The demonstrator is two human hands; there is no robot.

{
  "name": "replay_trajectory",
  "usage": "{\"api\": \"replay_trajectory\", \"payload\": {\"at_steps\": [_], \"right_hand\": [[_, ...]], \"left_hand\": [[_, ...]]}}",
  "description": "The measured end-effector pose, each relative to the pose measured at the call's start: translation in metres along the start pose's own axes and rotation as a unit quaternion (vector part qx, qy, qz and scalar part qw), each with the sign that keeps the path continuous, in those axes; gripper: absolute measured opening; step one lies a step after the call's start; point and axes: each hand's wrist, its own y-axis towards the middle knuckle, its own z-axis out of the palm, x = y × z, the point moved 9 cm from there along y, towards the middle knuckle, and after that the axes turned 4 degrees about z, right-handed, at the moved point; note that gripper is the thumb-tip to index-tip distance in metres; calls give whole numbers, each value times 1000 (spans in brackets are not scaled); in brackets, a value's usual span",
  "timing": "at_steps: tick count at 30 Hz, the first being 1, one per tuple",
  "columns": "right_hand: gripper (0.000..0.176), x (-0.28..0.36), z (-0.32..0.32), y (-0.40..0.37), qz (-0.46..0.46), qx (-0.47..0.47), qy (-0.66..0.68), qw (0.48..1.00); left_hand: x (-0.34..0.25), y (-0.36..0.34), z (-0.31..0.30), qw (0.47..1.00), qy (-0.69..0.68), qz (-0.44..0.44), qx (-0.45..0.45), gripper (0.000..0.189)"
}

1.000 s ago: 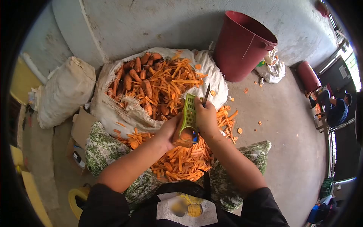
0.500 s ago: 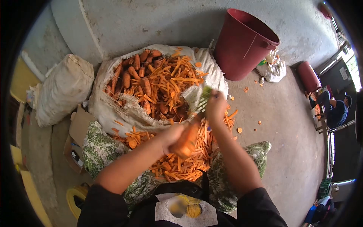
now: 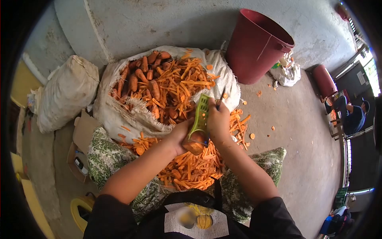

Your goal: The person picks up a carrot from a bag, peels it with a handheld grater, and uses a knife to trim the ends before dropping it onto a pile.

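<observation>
My left hand (image 3: pixel 181 135) is closed around a thick carrot (image 3: pixel 195 144), its blunt orange end facing me. A green peeler (image 3: pixel 202 113) with a perforated handle lies against the carrot, and my right hand (image 3: pixel 219 122) is closed at its side. From the top of that fist a thin dark blade-like piece (image 3: pixel 222 96) sticks up; its lower part is hidden by my fingers. Below both hands lies a heap of carrot peelings (image 3: pixel 193 171) between my knees. Behind them an open white woven sack (image 3: pixel 107 115) bears whole carrots (image 3: pixel 154 89) and more peelings (image 3: pixel 191 75).
A tall dark red bin (image 3: pixel 252 51) stands by the wall behind the sack. A full white sack (image 3: pixel 69 93) leans at left, near an open cardboard box (image 3: pixel 77 149). Carrot slices (image 3: pixel 252 136) lie scattered on the floor. At far right a person (image 3: pixel 352 115) sits.
My right hand has moved slightly down and toward me, and the green peeler now lies along the carrot near my left hand. The carrot's end has tilted and drawn slightly away from me.
</observation>
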Motion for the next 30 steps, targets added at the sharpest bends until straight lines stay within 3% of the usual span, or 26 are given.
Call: {"api": "replay_trajectory", "payload": {"at_steps": [7, 9, 11, 13, 14, 16, 17, 19, 21, 23, 25, 30], "right_hand": [[28, -16, 0, 6, -37, 9, -157, 987], [26, -4, -13, 5, -129, -80, -218, 964], [26, -19, -54, 50, -72, -162, -244, 954], [29, 8, -89, 59, -95, -258, -320, 907], [29, 9, -98, 65, -94, -259, -319, 907], [32, -9, -111, 71, 12, -239, -108, 965], [32, -7, -108, 67, 10, -237, -109, 965], [32, 6, -72, 40, 44, -143, -20, 989], [29, -3, -42, 30, 12, -61, 14, 998], [28, 6, -15, -2, 67, 23, 30, 997], [28, -3, -7, -8, 47, 35, 20, 998], [29, -4, -5, -7, 36, 31, 6, 999]], "left_hand": [[4, -7, -2, 998, 47, -19, -42, 30], [4, -15, 2, 993, 95, -33, -59, 31], [21, -27, 3, 972, 207, -107, -25, 35], [27, -26, 3, 972, 209, -109, 19, 41], [18, -32, 15, 972, 219, -84, 16, 42], [8, -30, 18, 976, 202, -75, 29, 43], [7, -22, 11, 977, 201, -73, 29, 43], [3, -9, -6, 989, 134, -50, -22, 39], [-2, -4, -6, 995, 97, -16, -29, 33], [-1, 0, -2, 997, 76, -11, 8, 31], [2, -1, 8, 998, 42, -22, 41, 32], [4, 0, 5, 1000, -1, -17, -1, 30]]}}
